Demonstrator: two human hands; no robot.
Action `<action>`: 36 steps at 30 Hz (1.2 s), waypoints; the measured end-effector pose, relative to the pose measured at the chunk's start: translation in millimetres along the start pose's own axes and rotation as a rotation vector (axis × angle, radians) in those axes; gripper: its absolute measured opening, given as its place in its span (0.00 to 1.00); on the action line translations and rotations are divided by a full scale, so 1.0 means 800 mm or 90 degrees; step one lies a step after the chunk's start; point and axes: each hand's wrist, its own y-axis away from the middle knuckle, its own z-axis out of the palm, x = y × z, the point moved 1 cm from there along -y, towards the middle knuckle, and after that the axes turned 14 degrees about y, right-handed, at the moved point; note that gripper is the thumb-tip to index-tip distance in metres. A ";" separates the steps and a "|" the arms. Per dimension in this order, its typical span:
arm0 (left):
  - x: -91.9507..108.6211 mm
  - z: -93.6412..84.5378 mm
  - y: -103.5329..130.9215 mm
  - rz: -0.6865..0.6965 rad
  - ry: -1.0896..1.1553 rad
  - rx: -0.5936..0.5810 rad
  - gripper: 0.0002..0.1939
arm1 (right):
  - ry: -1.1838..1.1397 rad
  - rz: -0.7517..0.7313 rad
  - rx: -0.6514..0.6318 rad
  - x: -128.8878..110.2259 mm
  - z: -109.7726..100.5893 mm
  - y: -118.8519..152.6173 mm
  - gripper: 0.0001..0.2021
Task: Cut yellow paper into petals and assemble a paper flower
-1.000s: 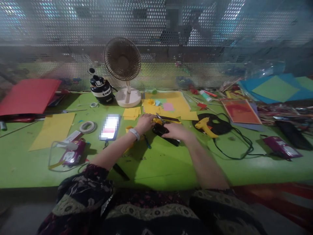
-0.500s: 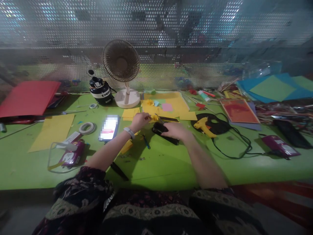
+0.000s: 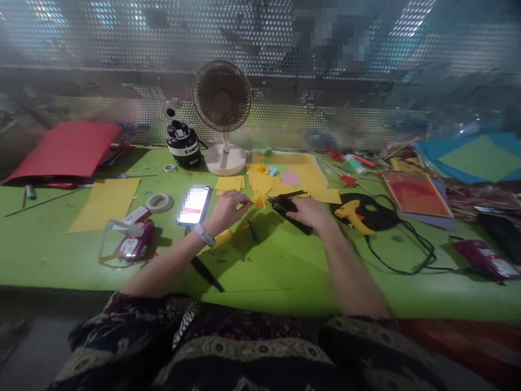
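My left hand (image 3: 232,209) pinches a small yellow paper flower (image 3: 259,202) at its left side, over the middle of the green table. Close on the right, my right hand (image 3: 309,210) is wrapped on a black stapler (image 3: 299,221), whose front end points at the flower. Above the stapler lies another dark, narrow object (image 3: 287,196), partly behind my right fingers. A thin blue tool (image 3: 253,232) and a folded yellow paper piece (image 3: 222,239) lie below the flower. Left of my left hand is a lit phone (image 3: 194,205).
Behind my hands are yellow sheets (image 3: 313,163), a fan (image 3: 224,162) and a dark bottle (image 3: 184,152). To the right, a yellow glue gun (image 3: 355,216) trails a black cable. A tape roll (image 3: 158,202) and a purple device (image 3: 138,243) sit left. A black stick (image 3: 207,273) lies near the front edge.
The view has swung left, so the table things appear further right. My left hand has drawn the flower slightly left and nearer, and it shows more plainly, apart from the stapler's end.
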 end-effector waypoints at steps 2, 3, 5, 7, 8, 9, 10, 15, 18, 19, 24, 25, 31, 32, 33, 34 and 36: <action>0.003 0.000 0.007 0.014 -0.007 -0.003 0.05 | 0.001 0.022 -0.019 0.003 -0.001 -0.002 0.17; 0.005 -0.001 0.009 0.020 -0.014 -0.004 0.06 | -0.006 0.026 -0.016 0.003 -0.002 -0.002 0.16; 0.006 -0.002 0.014 0.039 -0.031 -0.001 0.08 | -0.054 0.037 0.053 0.000 -0.006 0.000 0.14; 0.007 -0.004 0.020 0.070 -0.051 0.010 0.10 | -0.185 0.051 0.163 -0.007 -0.012 0.006 0.13; 0.007 -0.006 0.023 0.088 -0.061 0.017 0.10 | -0.282 0.048 0.194 -0.012 -0.015 0.009 0.13; 0.007 -0.008 0.026 0.106 -0.072 0.020 0.11 | -0.391 0.025 0.187 -0.019 -0.017 0.012 0.13; 0.007 -0.010 0.029 0.126 -0.083 0.022 0.11 | -0.499 -0.012 0.142 -0.026 -0.018 0.015 0.13; 0.008 -0.020 0.039 0.143 -0.089 -0.002 0.11 | -0.848 -0.155 -0.124 -0.057 -0.016 0.022 0.15; 0.008 -0.023 0.041 0.124 -0.076 -0.028 0.11 | -0.921 -0.145 -0.089 -0.064 -0.009 0.018 0.12; 0.008 -0.023 0.041 0.123 -0.072 -0.033 0.11 | -0.930 -0.131 -0.062 -0.065 -0.006 0.015 0.11; 0.004 -0.023 0.043 0.165 -0.059 -0.026 0.12 | -0.937 -0.132 0.048 -0.068 0.007 0.007 0.13; 0.003 -0.022 0.043 0.172 -0.054 -0.021 0.12 | -0.927 -0.132 0.068 -0.069 0.008 0.006 0.14; 0.017 -0.011 0.043 0.029 0.128 0.057 0.08 | -0.731 -0.073 0.308 -0.070 0.010 0.010 0.11; 0.019 -0.008 0.044 -0.033 0.215 0.056 0.10 | -0.684 -0.086 0.347 -0.070 0.010 0.010 0.11; 0.020 -0.004 0.044 -0.095 0.310 0.050 0.12 | -0.636 -0.107 0.379 -0.069 0.010 0.010 0.11; 0.021 -0.001 0.044 -0.150 0.401 0.047 0.14 | -0.586 -0.134 0.406 -0.069 0.010 0.010 0.12; 0.019 0.006 0.045 -0.238 0.539 0.059 0.16 | -0.479 -0.193 0.441 -0.070 0.012 0.009 0.13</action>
